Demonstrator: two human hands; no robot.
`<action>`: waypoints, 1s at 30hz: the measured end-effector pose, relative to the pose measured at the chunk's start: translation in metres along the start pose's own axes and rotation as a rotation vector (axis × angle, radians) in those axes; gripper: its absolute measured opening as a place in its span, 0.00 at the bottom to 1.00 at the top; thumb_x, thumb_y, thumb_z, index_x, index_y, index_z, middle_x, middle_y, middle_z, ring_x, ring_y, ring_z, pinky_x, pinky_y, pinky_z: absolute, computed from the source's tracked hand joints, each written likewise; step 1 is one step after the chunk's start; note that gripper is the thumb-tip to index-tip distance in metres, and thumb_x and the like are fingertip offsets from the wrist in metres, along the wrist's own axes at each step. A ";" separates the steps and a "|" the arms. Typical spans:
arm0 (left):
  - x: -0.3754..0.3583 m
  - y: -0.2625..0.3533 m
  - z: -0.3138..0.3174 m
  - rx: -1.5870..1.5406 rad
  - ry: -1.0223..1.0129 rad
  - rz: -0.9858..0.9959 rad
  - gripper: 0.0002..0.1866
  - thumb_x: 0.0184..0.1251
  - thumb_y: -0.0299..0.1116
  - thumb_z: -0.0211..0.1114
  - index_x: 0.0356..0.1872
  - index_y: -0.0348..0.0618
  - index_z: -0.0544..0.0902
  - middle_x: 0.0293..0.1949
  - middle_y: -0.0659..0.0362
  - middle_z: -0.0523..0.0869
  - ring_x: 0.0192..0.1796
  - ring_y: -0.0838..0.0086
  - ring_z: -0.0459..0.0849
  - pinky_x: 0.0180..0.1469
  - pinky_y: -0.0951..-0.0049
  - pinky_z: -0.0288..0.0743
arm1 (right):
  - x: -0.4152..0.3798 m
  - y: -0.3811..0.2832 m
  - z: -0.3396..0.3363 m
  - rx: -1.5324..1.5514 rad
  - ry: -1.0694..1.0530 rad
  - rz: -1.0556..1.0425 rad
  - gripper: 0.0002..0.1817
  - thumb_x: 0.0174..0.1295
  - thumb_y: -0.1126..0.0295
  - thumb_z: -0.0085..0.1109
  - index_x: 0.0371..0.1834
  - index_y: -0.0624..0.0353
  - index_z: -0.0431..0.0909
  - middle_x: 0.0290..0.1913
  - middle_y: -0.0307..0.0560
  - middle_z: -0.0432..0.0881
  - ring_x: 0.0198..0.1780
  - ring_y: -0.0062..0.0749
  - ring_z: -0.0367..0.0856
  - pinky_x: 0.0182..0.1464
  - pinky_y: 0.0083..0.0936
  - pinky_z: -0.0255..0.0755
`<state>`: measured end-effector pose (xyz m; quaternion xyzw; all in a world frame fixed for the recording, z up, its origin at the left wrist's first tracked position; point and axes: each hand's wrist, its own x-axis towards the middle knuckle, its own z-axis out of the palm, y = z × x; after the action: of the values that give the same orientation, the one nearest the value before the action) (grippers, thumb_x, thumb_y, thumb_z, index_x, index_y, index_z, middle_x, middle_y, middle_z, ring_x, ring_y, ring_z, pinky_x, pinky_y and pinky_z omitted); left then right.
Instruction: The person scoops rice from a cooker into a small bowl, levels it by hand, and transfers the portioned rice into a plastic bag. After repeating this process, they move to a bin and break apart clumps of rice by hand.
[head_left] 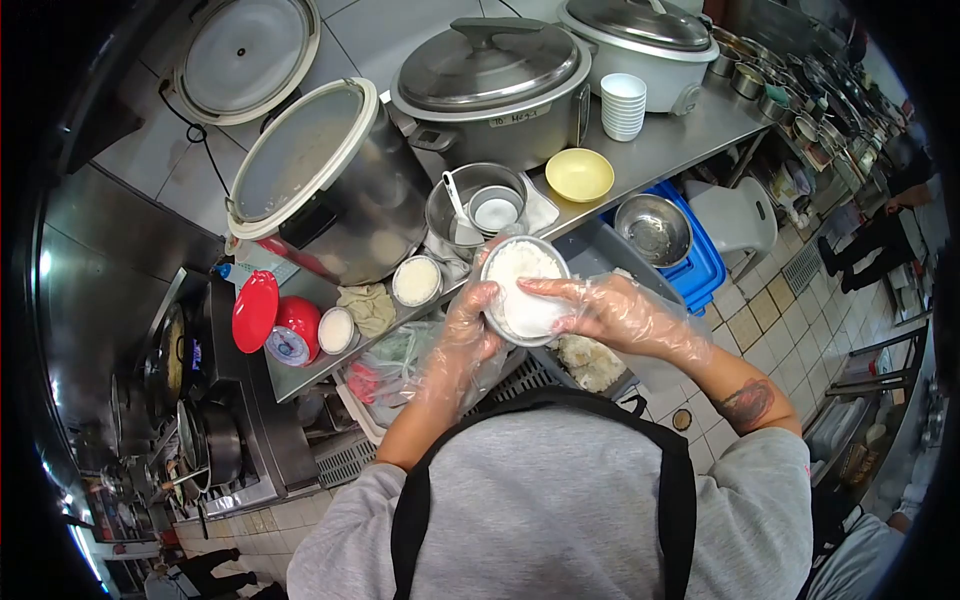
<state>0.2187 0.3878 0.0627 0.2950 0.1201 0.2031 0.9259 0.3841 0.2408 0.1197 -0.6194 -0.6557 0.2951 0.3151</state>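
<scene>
Both hands wear clear plastic gloves. My left hand [468, 318] grips the side of a round metal bowl [487, 268] filled with white rice [522, 262]. Over the bowl's right side, my right hand [612, 308] has its index finger stretched across a smooth flat white piece [532, 312] that lies against the rice. The thumb is near the rim; I cannot make out what kind of thing the white piece is. Two more rice-filled bowls, one larger [416, 281] and one smaller [337, 329], stand left of my hands on the steel counter, by a folded cloth [367, 309].
A red kitchen scale [293, 335] stands at the counter's left end. Behind are an open rice cooker [370, 200], a lidded one [500, 125], a pot [440, 212] with nested bowls, a yellow bowl [580, 176] and stacked white bowls [623, 108]. A crate with a blue lid [706, 262] sits right.
</scene>
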 end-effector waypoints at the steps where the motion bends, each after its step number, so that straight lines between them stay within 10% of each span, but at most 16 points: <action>1: -0.001 0.002 0.004 0.067 -0.016 0.045 0.46 0.46 0.36 0.74 0.68 0.42 0.60 0.59 0.51 0.73 0.62 0.62 0.74 0.66 0.60 0.72 | 0.002 0.002 0.001 0.040 0.066 -0.029 0.30 0.64 0.58 0.58 0.71 0.33 0.64 0.46 0.58 0.83 0.48 0.55 0.82 0.50 0.42 0.77; 21: -0.009 0.007 -0.001 0.212 0.028 0.313 0.49 0.39 0.40 0.79 0.65 0.48 0.59 0.57 0.53 0.73 0.61 0.64 0.74 0.63 0.62 0.73 | 0.022 -0.006 0.067 0.400 0.323 0.060 0.28 0.70 0.64 0.54 0.72 0.56 0.62 0.65 0.61 0.73 0.68 0.43 0.70 0.67 0.31 0.62; 27: -0.031 0.015 -0.055 0.042 0.176 0.325 0.41 0.48 0.37 0.71 0.65 0.44 0.61 0.59 0.51 0.72 0.62 0.60 0.74 0.65 0.57 0.71 | 0.061 0.017 0.057 0.371 0.034 -0.019 0.26 0.72 0.64 0.50 0.71 0.59 0.63 0.65 0.53 0.72 0.64 0.34 0.69 0.67 0.31 0.62; 30: -0.058 0.036 -0.089 -0.165 0.313 0.258 0.37 0.52 0.36 0.64 0.67 0.43 0.65 0.60 0.47 0.74 0.62 0.56 0.76 0.65 0.49 0.72 | 0.105 0.044 0.049 0.128 0.262 0.052 0.23 0.70 0.64 0.49 0.66 0.57 0.71 0.58 0.56 0.79 0.55 0.40 0.79 0.57 0.33 0.72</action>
<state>0.1258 0.4332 0.0190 0.1959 0.2067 0.3725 0.8832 0.3700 0.3487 0.0600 -0.6481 -0.5725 0.2608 0.4292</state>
